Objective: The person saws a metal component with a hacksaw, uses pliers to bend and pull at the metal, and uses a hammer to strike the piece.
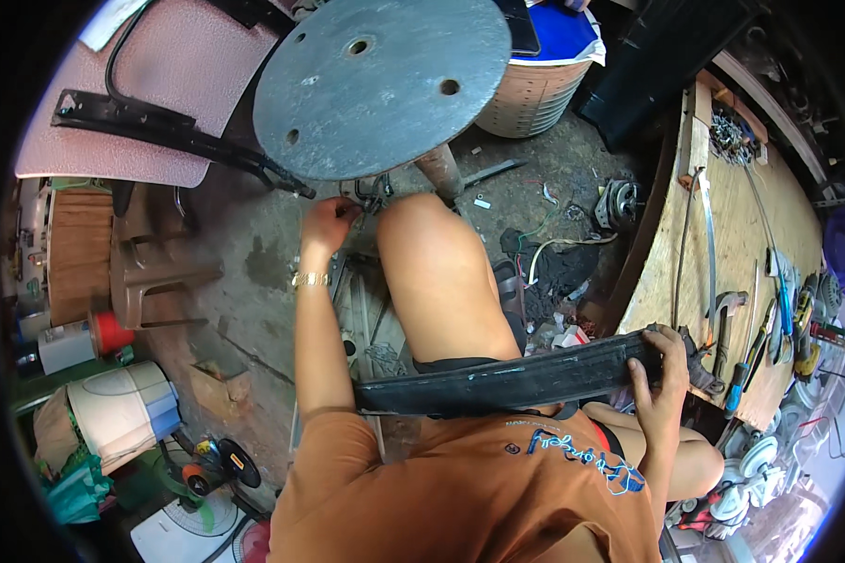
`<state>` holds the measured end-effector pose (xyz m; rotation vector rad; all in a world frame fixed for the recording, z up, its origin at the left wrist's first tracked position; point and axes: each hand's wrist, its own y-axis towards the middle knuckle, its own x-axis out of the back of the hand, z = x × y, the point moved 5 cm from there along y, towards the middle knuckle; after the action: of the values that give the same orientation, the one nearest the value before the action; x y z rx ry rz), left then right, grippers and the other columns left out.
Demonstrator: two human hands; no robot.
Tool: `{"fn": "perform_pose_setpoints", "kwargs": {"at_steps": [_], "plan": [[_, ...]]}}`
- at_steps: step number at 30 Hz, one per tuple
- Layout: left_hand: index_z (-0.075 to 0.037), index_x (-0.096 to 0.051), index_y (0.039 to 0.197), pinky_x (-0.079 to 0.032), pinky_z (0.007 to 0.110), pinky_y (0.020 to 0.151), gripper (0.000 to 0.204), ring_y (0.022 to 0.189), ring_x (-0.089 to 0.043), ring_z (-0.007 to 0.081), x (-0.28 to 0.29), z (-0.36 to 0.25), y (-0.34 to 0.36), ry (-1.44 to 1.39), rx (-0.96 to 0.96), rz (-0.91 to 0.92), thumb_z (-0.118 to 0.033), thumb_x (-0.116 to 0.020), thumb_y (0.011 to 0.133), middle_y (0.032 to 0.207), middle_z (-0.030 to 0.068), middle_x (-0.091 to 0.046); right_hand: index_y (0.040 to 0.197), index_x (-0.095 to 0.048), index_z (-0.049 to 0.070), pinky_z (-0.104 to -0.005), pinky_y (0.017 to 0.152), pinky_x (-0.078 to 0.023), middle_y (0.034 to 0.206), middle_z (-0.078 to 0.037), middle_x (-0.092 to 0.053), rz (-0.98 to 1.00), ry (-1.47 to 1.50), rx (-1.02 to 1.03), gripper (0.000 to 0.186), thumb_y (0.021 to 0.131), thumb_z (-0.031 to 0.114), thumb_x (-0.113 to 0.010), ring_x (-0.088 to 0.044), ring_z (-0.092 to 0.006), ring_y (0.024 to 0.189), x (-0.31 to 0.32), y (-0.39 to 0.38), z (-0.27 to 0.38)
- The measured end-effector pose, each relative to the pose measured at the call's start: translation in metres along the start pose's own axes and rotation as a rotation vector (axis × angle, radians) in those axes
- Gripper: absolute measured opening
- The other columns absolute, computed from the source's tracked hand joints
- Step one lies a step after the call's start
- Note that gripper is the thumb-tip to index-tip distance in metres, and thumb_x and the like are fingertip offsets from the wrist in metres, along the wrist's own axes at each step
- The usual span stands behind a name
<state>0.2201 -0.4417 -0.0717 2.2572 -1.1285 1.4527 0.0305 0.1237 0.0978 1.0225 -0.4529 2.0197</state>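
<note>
My right hand (663, 373) grips the right end of a long, flat black bar (498, 377) with a scuffed surface. The bar lies across my lap, and its left end reaches my left forearm. My left hand (330, 223) is beside my raised knee, just below the rim of a round grey metal disc table (385, 84). Its fingers are curled together around something small and dark that I cannot make out. The tip of a thin black metal arm (244, 161) ends close to that hand, in front of a pink chair (197, 75).
A wooden workbench (667, 272) on the right carries a hammer (723, 314), screwdrivers and other tools. On the floor lie a motor part (620, 202), cables and scraps. A brown plastic stool (155, 281) and a fan (183, 525) stand left. Behind the disc is a ribbed bucket (535, 98).
</note>
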Motion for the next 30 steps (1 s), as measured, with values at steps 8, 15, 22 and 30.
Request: {"fn": "perform_pose_setpoints", "kwargs": {"at_steps": [8, 15, 22, 30], "plan": [[-0.005, -0.08, 0.099, -0.058, 0.053, 0.082, 0.031, 0.095, -0.072, 0.0479, -0.092, 0.132, 0.074, 0.171, 0.363, -0.128, -0.032, -0.073, 0.086, 0.101, 0.0253, -0.075, 0.123, -0.064, 0.002, -0.0479, 0.105, -0.047, 0.13, -0.025, -0.062, 0.018, -0.007, -0.022, 0.041, 0.084, 0.006, -0.077, -0.06, -0.0432, 0.121, 0.003, 0.002, 0.008], [0.003, -0.073, 0.114, -0.053, 0.054, 0.092, 0.041, 0.112, -0.067, 0.0488, -0.059, 0.134, 0.128, 0.343, 0.182, -0.211, -0.032, -0.063, 0.094, 0.117, 0.0268, -0.073, 0.124, -0.063, 0.001, -0.0481, 0.105, -0.046, 0.13, -0.026, -0.062, -0.024, -0.024, -0.004, 0.044, 0.084, 0.007, -0.078, -0.06, -0.0438, 0.122, -0.004, -0.005, 0.015], [0.0, -0.071, 0.126, -0.055, 0.037, 0.075, 0.038, 0.085, -0.069, 0.0215, -0.041, 0.081, 0.098, -0.383, -0.07, -0.355, -0.029, -0.062, 0.102, 0.106, 0.013, -0.073, 0.125, -0.065, 0.004, -0.0474, 0.103, -0.046, 0.127, -0.021, -0.064, -0.048, -0.02, 0.035, 0.046, 0.083, 0.013, -0.081, -0.06, -0.0408, 0.119, 0.002, -0.003, 0.013], [-0.002, -0.064, 0.122, -0.05, 0.029, 0.079, 0.027, 0.091, -0.059, 0.0128, 0.002, -0.058, -0.057, -0.627, -0.159, -0.61, -0.016, -0.069, 0.099, 0.107, 0.0047, -0.065, 0.133, -0.062, 0.009, -0.0474, 0.104, -0.045, 0.133, -0.016, -0.06, -0.095, 0.031, 0.201, 0.056, 0.083, 0.02, -0.083, -0.056, -0.0364, 0.121, 0.013, 0.009, 0.017]]}}
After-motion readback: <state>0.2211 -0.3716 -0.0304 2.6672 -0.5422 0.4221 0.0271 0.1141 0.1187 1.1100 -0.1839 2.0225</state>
